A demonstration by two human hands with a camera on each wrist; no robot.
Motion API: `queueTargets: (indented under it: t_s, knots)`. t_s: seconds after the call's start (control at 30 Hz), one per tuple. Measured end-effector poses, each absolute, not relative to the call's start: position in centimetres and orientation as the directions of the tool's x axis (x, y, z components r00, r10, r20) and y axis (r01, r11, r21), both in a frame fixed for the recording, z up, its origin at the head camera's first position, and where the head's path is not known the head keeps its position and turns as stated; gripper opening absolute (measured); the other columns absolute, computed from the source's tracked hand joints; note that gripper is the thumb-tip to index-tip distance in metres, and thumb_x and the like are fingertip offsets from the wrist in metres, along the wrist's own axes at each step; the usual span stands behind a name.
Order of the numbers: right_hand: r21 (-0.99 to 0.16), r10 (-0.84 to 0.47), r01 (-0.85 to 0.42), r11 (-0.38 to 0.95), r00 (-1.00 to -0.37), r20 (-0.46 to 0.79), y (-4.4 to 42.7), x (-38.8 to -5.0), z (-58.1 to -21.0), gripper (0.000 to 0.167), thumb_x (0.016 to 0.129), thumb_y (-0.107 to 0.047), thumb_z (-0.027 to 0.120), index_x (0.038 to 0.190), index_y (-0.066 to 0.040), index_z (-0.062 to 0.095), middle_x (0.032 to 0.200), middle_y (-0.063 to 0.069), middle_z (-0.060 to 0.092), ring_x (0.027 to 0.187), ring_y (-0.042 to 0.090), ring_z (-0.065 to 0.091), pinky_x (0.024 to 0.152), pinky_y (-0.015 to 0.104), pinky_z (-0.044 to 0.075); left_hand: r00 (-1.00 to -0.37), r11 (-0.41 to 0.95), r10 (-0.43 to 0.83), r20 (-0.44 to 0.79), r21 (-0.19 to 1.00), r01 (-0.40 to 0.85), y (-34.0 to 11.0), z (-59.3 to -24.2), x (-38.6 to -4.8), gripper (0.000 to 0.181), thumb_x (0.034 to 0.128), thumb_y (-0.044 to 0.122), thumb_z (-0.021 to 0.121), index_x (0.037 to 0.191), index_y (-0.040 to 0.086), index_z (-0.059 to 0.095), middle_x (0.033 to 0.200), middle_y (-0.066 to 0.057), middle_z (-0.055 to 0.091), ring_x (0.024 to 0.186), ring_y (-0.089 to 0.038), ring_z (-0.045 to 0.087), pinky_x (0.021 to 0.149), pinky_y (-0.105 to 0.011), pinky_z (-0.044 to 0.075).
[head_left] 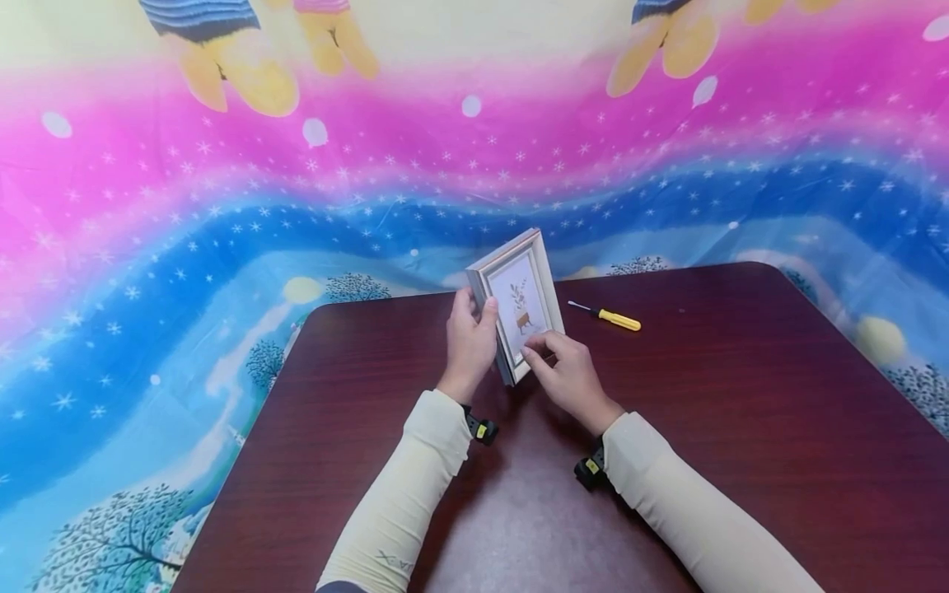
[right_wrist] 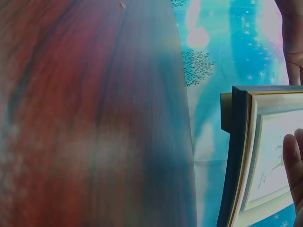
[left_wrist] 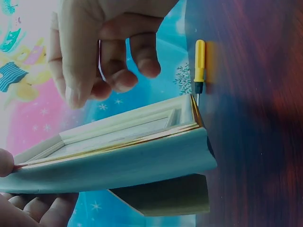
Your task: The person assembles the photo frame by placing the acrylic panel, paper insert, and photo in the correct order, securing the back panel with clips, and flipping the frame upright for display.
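A picture frame with a pale moulding stands tilted above the table, a plant print inside it. My left hand grips its left side, thumb at the front edge and fingers behind; in the left wrist view, part of that hand shows at the lower left. My right hand is at the lower front of the print, fingers loosely bent. In the left wrist view this right hand hangs apart from the frame, holding nothing. A dark flap projects behind the frame.
A screwdriver with a yellow handle lies on the dark red wooden table, right of the frame. Behind the table's far edge hangs a colourful printed cloth. A black strapped camera sits at each wrist.
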State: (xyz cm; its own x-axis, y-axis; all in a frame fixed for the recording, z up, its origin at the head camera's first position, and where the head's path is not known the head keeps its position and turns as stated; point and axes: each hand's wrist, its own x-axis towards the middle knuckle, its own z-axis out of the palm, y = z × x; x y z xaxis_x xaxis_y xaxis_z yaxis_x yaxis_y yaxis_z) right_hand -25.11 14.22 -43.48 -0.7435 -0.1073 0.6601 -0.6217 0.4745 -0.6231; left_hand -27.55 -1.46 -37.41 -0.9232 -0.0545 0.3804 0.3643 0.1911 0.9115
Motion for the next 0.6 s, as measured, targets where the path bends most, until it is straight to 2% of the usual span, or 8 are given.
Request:
queueTargets:
  t_s: [0.4, 0.6]
  knots:
    - [-0.642, -0.08, -0.623, 0.447, -0.743, 0.664, 15.6, -24.8, -43.5, 0.005, 0.089, -0.006, 0.071, 0.09, -0.011, 0.072, 0.086, -0.005, 0.067, 0.076, 0.011, 0.059, 0.064, 0.027, 0.05, -0.926, 0.165, -0.04, 0.376, 0.916, 0.365, -2.0, -37.5, -27.5, 0.034, 0.1047, 0.021, 0.047, 0.133, 0.004, 0.044, 0.124, -0.015, 0.062, 0.106, -0.023, 0.064, 0.088, -0.038, 0.053]
    - [-0.633, -0.084, -0.636, 0.441, -0.732, 0.677, 16.4, -24.6, -43.4, 0.003, 0.09, -0.009, 0.071, 0.091, -0.008, 0.074, 0.087, -0.002, 0.068, 0.077, 0.011, 0.059, 0.064, 0.024, 0.048, -0.923, 0.175, -0.04, 0.383, 0.912, 0.371, -2.5, -37.6, -27.5, 0.034, 0.1051, 0.021, 0.045, 0.135, 0.004, 0.043, 0.124, -0.015, 0.061, 0.106, -0.024, 0.064, 0.089, -0.04, 0.052]
